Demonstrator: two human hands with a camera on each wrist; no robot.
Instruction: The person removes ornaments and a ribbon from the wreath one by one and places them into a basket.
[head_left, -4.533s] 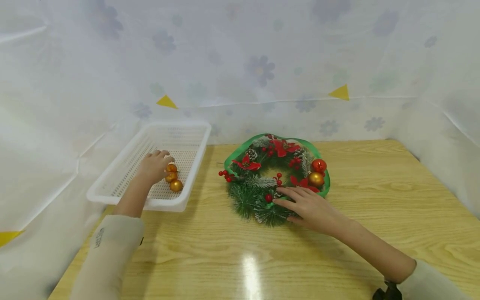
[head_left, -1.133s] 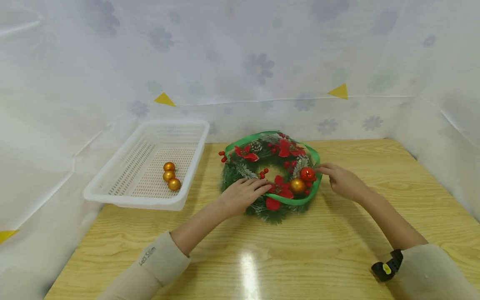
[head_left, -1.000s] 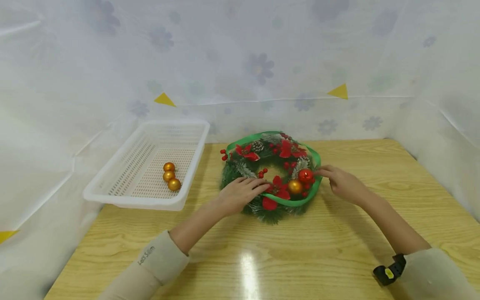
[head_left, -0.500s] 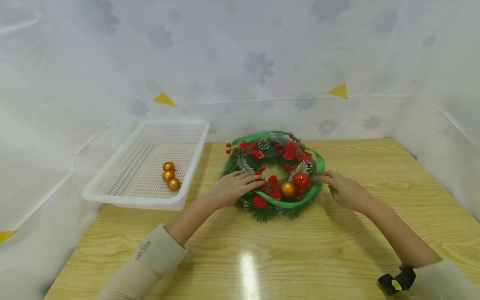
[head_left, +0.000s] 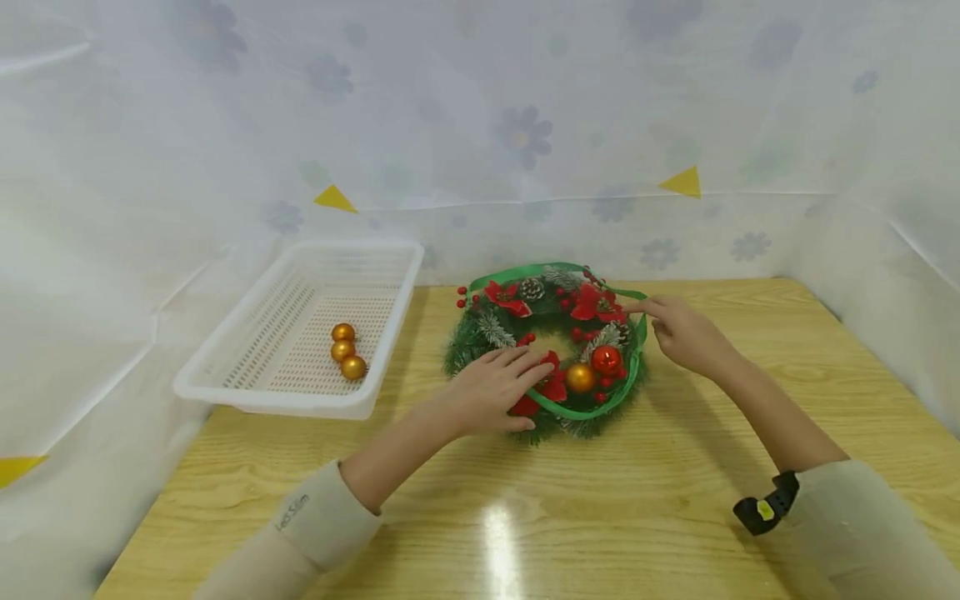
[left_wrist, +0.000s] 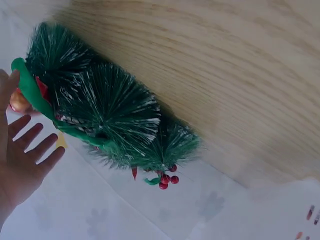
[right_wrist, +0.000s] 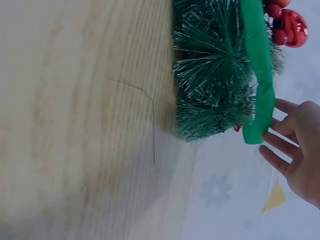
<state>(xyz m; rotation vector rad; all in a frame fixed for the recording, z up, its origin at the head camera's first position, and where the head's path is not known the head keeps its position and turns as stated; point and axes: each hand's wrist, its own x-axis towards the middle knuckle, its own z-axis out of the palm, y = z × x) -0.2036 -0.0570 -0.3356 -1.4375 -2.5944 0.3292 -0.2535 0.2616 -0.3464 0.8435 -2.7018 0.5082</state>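
A green Christmas wreath [head_left: 468,342] lies on the table, trimmed with red poinsettias [head_left: 597,304], pine cones [head_left: 532,289], red berries and frosted sprigs. A loose green ribbon [head_left: 581,414] loops around its top. My left hand [head_left: 491,392] rests over the wreath's near left side, fingers spread and fairly straight in the left wrist view, beside the ribbon. At the wreath's far right my right hand [head_left: 690,337] pinches the ribbon's edge between thumb and index finger, the other fingers extended. Between the hands, a gold bauble [head_left: 580,377] and a red bauble [head_left: 606,360] sit inside the loop.
A white perforated plastic basket [head_left: 197,392] stands on the left of the wooden table [head_left: 420,517], holding three gold baubles [head_left: 352,367]. Pale flowered sheeting [head_left: 450,125] with yellow triangles [head_left: 335,198] closes off the back and sides.
My left hand came from the basket to the wreath. The right hand moved from the wreath's front to its right side, then farther back along the ribbon. The wreath has turned, shifting its baubles toward the front.
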